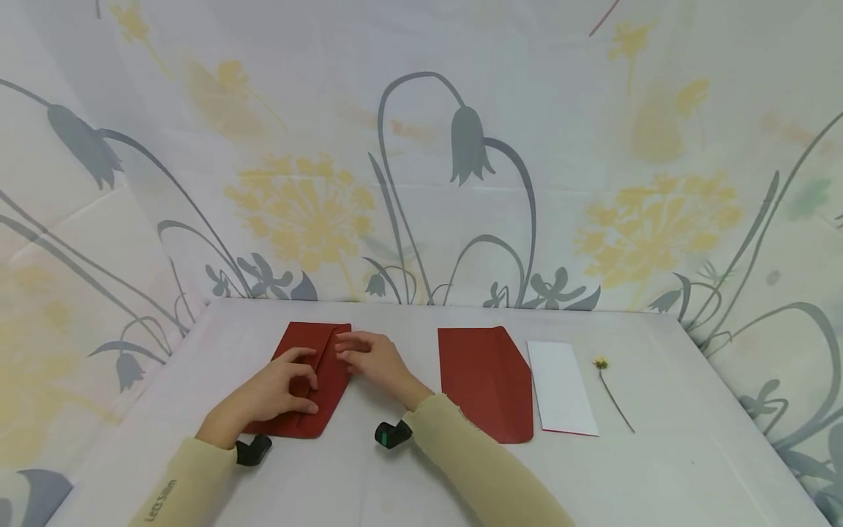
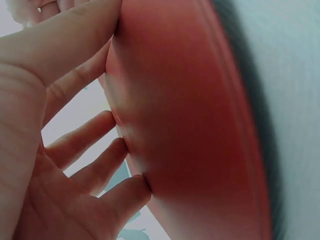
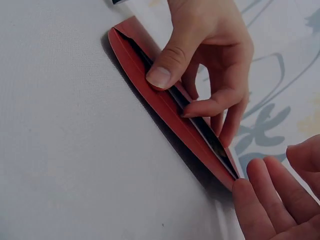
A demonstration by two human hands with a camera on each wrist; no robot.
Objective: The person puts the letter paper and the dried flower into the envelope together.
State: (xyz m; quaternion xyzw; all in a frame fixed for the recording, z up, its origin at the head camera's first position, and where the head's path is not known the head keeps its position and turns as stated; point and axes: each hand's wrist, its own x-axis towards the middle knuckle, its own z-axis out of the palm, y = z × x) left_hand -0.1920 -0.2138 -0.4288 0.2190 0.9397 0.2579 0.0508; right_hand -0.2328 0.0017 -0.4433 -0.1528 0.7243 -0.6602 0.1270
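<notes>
A red envelope (image 1: 309, 333) lies at the left of the table, its flap edge running lengthwise. My left hand (image 1: 287, 388) rests over it with fingers spread and gently bent, the fingertips touching the envelope. In the right wrist view the left thumb (image 3: 162, 76) presses the envelope's near panel, beside a dark slit between the red layers. The left wrist view has the fingertips (image 2: 136, 187) right along a red edge. At the envelope's right side my right hand (image 1: 378, 366) reaches across, loosely extended, with fingertips (image 3: 242, 190) at the end of the slit.
Right of the hands lies a second red envelope (image 1: 484, 388) with a pointed flap. Beside it are a white card (image 1: 563, 388) with a red lower edge and a yellow flower (image 1: 601, 364) on a thin stem. A flower-printed cloth (image 1: 428, 219) hangs behind the white table (image 1: 691, 454).
</notes>
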